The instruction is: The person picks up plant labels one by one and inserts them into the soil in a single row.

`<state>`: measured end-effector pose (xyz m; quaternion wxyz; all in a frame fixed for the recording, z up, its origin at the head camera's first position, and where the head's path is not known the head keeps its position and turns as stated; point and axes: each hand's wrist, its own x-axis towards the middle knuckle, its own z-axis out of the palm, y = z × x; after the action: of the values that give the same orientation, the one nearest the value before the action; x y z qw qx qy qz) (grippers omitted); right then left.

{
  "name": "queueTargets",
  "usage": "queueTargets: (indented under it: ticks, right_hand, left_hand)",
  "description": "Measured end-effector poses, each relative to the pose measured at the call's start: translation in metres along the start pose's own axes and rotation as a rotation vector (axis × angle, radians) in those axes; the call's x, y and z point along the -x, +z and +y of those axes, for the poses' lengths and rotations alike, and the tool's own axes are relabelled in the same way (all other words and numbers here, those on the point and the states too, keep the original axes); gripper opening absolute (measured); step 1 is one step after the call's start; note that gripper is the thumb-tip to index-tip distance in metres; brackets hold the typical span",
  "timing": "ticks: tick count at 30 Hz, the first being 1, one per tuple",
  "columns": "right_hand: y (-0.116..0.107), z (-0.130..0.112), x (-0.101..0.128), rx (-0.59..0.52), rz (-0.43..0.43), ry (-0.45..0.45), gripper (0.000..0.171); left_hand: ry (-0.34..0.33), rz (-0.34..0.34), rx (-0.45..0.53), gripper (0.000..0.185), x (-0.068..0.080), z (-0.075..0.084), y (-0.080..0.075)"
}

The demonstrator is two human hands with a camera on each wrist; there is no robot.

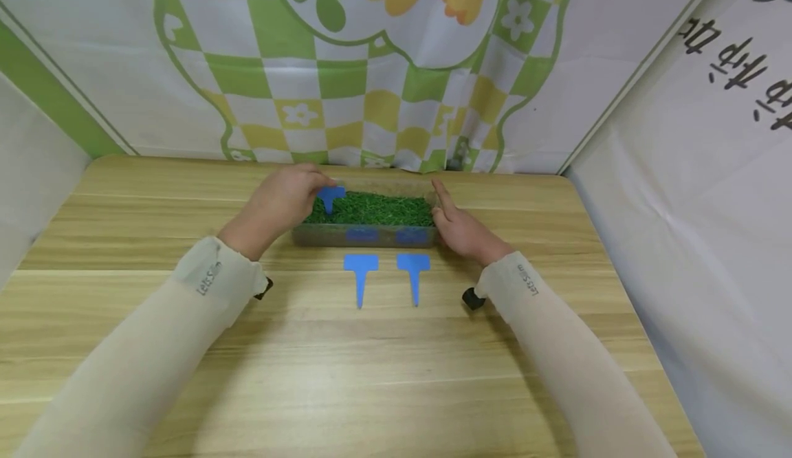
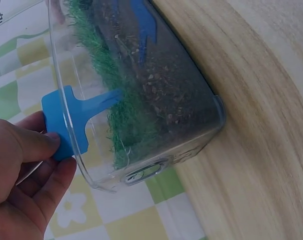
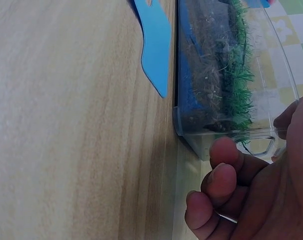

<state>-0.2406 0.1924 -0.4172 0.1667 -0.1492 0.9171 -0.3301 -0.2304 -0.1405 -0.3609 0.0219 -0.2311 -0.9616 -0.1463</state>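
Sleeved forearms fill the lower part of the head view, and we follow them up to both hands at the clear tray (image 1: 365, 236) near the middle of the frame. Our left hand (image 1: 281, 203) pinches a blue T-shaped tag (image 1: 331, 197) by its flat head, thumb on one face and fingers behind, with the stake pointing down into the green grass (image 1: 377, 208) at the tray's left end; in the left wrist view the tag (image 2: 71, 121) sits just inside the transparent wall. We judge this hold keeps the stake upright so it can go into the soil below the grass. Our right hand (image 1: 460, 227) lies against the tray's right end with the fingers loosely bent and clasping nothing, seemingly to steady the tray. Below the tray in the head view, two more blue tags (image 1: 361, 274) (image 1: 413, 272) lie flat on the desk (image 1: 371, 375), side by side, stakes pointing toward us, within easy reach.
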Motion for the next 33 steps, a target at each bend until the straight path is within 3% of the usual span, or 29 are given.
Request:
queueTargets:
  ticks: [11, 20, 27, 33]
  right_hand:
    - [-0.0004, -0.0012, 0.0000, 0.018, -0.003, 0.006, 0.058]
    - [0.0001, -0.0014, 0.0018, 0.026, 0.001, 0.005, 0.058]
    - [0.0009, -0.0007, 0.0010, 0.025, 0.000, 0.001, 0.059]
    - [0.0005, -0.0011, 0.0002, 0.008, 0.004, 0.001, 0.058]
  left_hand:
    - [-0.006, -0.010, 0.000, 0.039, -0.0002, 0.0006, 0.0036]
    - [-0.053, -0.039, 0.016, 0.040, 0.0010, -0.0010, 0.0046]
    - [-0.040, 0.003, 0.026, 0.037, 0.0038, -0.0020, 0.0049]
    - [-0.049, -0.003, 0.020, 0.037, 0.0033, -0.0005, 0.0043]
